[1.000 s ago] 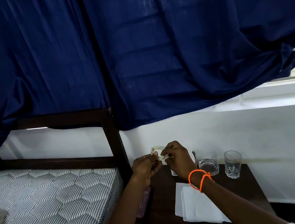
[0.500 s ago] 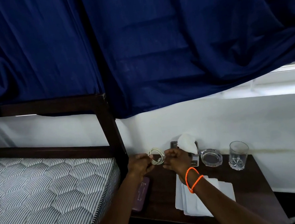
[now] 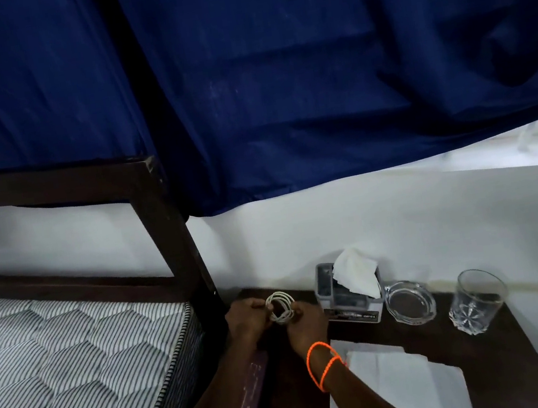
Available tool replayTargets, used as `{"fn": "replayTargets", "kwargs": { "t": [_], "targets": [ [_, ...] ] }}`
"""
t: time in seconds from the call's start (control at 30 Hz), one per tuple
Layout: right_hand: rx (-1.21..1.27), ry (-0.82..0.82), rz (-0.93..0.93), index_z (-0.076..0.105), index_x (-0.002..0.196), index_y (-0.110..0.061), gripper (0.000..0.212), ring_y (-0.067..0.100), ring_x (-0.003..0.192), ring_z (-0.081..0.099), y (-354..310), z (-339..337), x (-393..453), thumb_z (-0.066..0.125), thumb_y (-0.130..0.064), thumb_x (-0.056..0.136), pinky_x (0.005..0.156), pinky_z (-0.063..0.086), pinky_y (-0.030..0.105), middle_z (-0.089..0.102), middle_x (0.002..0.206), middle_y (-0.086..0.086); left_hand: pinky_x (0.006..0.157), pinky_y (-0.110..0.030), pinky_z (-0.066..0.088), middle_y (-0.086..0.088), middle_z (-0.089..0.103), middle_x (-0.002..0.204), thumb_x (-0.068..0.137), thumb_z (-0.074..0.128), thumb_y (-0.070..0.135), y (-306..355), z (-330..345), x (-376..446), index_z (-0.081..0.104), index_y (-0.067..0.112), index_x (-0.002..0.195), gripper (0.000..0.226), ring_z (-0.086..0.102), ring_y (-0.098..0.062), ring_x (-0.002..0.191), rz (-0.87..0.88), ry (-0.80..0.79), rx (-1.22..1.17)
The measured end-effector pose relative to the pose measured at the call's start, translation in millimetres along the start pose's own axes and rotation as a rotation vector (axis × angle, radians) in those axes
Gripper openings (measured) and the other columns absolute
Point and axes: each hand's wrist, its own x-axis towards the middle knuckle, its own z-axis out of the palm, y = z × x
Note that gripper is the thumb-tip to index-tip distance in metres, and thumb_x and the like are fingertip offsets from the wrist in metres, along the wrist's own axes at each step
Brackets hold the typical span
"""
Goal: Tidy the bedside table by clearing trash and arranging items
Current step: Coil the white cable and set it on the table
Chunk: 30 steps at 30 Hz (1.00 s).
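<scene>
Coiled white cable [image 3: 280, 312] sits between our two hands, over the back left corner of the dark wooden bench [image 3: 510, 353]. We cannot tell whether the coil touches the bench top or is lifted just off it. Our left hand [image 3: 246, 321] is curled closed, pinching the coil's left side; our right hand [image 3: 307, 324], with an orange bracelet [image 3: 323, 365] at the wrist, is closed on the coil's right and lower edge.

Just to the right of our hands we see a grey tissue box [image 3: 350, 299] against the wall, a white tissue [image 3: 355, 273] standing up out of it. Beside the box lies a clear glass ashtray [image 3: 410, 301], and further right an upright drinking glass [image 3: 476, 301], apart from the ashtray. Nearer us, white papers [image 3: 407, 385] lie flat on the bench, partly under our right forearm. A purple phone [image 3: 253, 396] lies along the bench's left edge, under our left forearm, next to the striped mattress [image 3: 68, 363].
</scene>
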Motion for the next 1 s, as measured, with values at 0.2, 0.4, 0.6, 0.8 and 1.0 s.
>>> {"fn": "replayTargets", "kwargs": {
  "t": [0.2, 0.4, 0.6, 0.8, 1.0],
  "targets": [
    [-0.026, -0.029, -0.018, 0.077, 0.089, -0.004, 0.025, 0.031, 0.089, 0.067, 15, 26, 10, 0.059, 0.008, 0.076, 0.078, 0.046, 0.029, 0.074, 0.092, 0.019, 0.094, -0.026, 0.054, -0.004, 0.079, 0.109, 0.083, 0.075, 0.024, -10, 4, 19, 0.082, 0.025, 0.104, 0.022, 0.073, -0.019, 0.107, 0.058, 0.020, 0.196],
    [-0.086, -0.065, -0.092, 0.075, 0.096, -0.001, 0.027, 0.033, 0.097, 0.063, 17, 25, 8, 0.058, 0.009, 0.077, 0.087, 0.045, 0.032, 0.067, 0.101, 0.020, 0.097, -0.031, 0.053, -0.008, 0.077, 0.116, 0.084, 0.074, 0.022, -12, 4, 18, 0.080, 0.020, 0.110, 0.027, 0.070, -0.025, 0.113, 0.060, 0.054, 0.219],
    [-0.125, -0.067, -0.187, 0.077, 0.082, -0.014, 0.028, 0.027, 0.082, 0.065, 21, 19, 11, 0.053, -0.004, 0.071, 0.075, 0.054, 0.033, 0.073, 0.082, 0.009, 0.100, -0.032, 0.052, -0.008, 0.076, 0.119, 0.081, 0.074, 0.021, -1, -2, 3, 0.079, 0.021, 0.111, 0.030, 0.069, -0.026, 0.115, 0.058, 0.096, 0.146],
    [-0.107, -0.025, -0.249, 0.078, 0.089, -0.008, 0.032, 0.034, 0.090, 0.066, 1, -23, -16, 0.054, 0.001, 0.069, 0.083, 0.044, 0.024, 0.075, 0.090, 0.016, 0.096, -0.030, 0.052, -0.005, 0.078, 0.114, 0.085, 0.071, 0.024, 14, -3, -36, 0.081, 0.021, 0.106, 0.024, 0.071, -0.023, 0.113, 0.170, 0.076, 0.195],
    [-0.201, -0.015, -0.175, 0.075, 0.105, -0.004, 0.033, 0.033, 0.110, 0.064, 23, -87, -41, 0.063, 0.000, 0.074, 0.096, 0.043, 0.025, 0.073, 0.110, 0.016, 0.093, -0.026, 0.049, -0.008, 0.078, 0.112, 0.087, 0.071, 0.022, 21, 19, -94, 0.082, 0.019, 0.101, 0.018, 0.070, -0.026, 0.110, 0.268, 0.019, 0.212]
  ]
}}
